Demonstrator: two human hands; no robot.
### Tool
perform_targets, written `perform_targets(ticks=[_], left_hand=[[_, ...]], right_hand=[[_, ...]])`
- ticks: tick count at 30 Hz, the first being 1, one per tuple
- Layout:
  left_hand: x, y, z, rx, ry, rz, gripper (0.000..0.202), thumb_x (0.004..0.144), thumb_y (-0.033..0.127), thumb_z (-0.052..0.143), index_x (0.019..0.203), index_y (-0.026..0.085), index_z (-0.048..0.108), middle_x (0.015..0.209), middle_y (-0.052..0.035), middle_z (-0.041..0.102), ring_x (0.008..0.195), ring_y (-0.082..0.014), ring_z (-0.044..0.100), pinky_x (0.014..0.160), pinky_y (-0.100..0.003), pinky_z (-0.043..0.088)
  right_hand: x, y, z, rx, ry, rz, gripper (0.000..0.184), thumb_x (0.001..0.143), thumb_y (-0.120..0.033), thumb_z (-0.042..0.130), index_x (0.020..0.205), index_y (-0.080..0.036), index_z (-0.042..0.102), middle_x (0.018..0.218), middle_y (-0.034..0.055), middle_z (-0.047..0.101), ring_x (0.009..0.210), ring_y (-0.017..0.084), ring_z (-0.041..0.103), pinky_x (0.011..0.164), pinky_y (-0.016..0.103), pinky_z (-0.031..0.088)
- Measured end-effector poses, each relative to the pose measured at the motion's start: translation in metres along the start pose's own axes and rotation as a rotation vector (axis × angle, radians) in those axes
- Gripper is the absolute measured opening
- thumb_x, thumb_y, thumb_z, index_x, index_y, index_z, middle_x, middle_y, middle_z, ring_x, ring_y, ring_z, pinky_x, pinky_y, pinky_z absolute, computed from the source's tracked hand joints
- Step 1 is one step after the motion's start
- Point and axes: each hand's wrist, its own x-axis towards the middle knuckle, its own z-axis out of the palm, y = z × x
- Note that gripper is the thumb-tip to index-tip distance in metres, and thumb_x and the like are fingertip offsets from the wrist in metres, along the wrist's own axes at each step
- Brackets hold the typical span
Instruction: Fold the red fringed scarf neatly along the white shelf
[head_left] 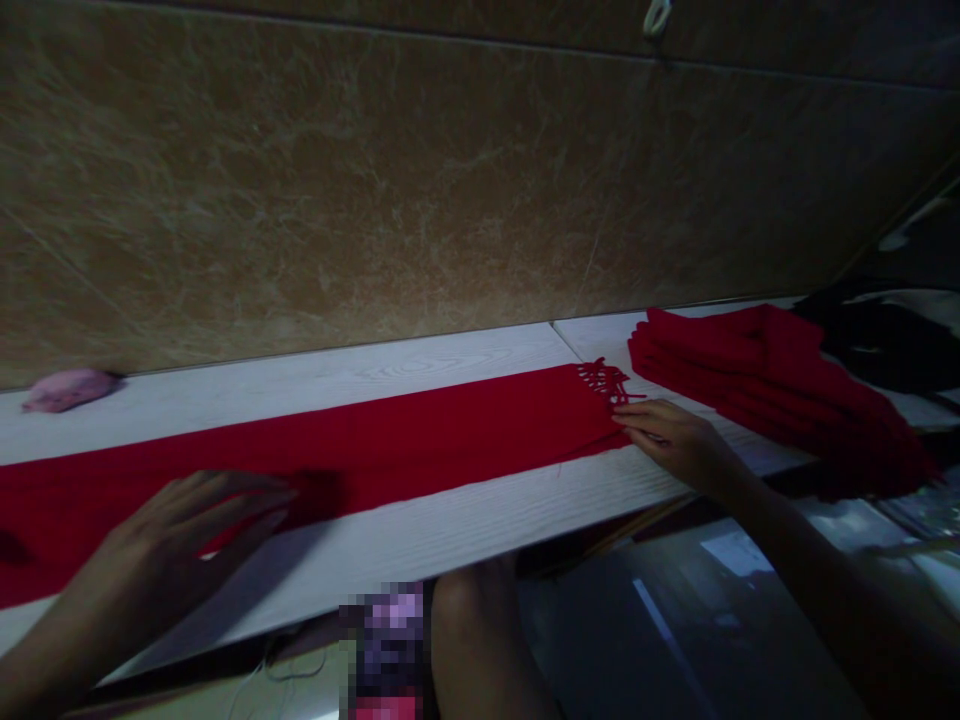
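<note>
A long red scarf [442,430] lies flat along a narrow white wood-grain shelf [450,545], running out of view on the left. Knotted tassels [602,380] finish its right end. At that end, the fingertips of my right hand [675,438] are pinched on the scarf's near corner. My left hand [199,525] hovers over or lightly touches the scarf's left part, fingers stretched and thumb apart, and its shadow falls on the cloth.
More red fringed scarves [750,370] lie piled at the right. Dark cloth [889,335] sits beyond them. A pink bundle [71,390] rests at the far left. Behind the shelf rises a brown marble-patterned wall [420,190]. Below its front edge my knee [480,630] shows.
</note>
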Motion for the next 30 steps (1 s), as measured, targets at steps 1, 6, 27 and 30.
perform_targets(ticks=[1,6,27,30], left_hand=[[0.013,0.018,0.008,0.015,-0.033,0.076,0.026,0.089,0.028,0.067,0.109,0.040,0.077,0.107,0.0080,0.078,0.094,-0.0217,0.071,0.085,-0.035,0.057],[0.075,0.106,0.054,-0.158,-0.144,0.228,0.030,0.101,0.027,0.053,0.120,0.032,0.075,0.121,-0.0048,0.074,0.108,-0.0212,0.069,0.092,-0.038,0.058],[0.199,0.243,0.180,-0.116,-0.255,0.135,0.038,0.096,0.037,0.069,0.129,0.021,0.069,0.125,-0.0095,0.069,0.112,-0.0298,0.059,0.094,-0.045,0.045],[0.200,0.243,0.185,-0.112,-0.241,0.165,0.035,0.096,0.035,0.068,0.128,0.021,0.069,0.125,-0.0083,0.069,0.112,-0.0293,0.059,0.093,-0.044,0.044]], right_hand=[[0.000,0.000,0.000,-0.003,0.002,-0.003,0.026,0.096,-0.019,0.057,0.105,-0.021,0.081,0.106,0.0100,0.080,0.099,0.024,0.076,0.090,0.039,0.064],[0.001,-0.001,0.000,-0.013,0.001,-0.017,0.029,0.093,-0.016,0.057,0.104,-0.026,0.082,0.109,0.0074,0.080,0.100,0.024,0.076,0.091,0.038,0.064],[0.019,-0.015,-0.025,-0.093,-0.206,0.087,0.030,0.101,-0.021,0.050,0.106,-0.035,0.076,0.114,-0.0035,0.077,0.109,0.015,0.070,0.100,0.033,0.056],[0.019,-0.012,-0.028,-0.100,-0.189,0.017,0.028,0.102,-0.020,0.051,0.107,-0.030,0.075,0.112,-0.0008,0.077,0.106,0.015,0.070,0.097,0.033,0.056]])
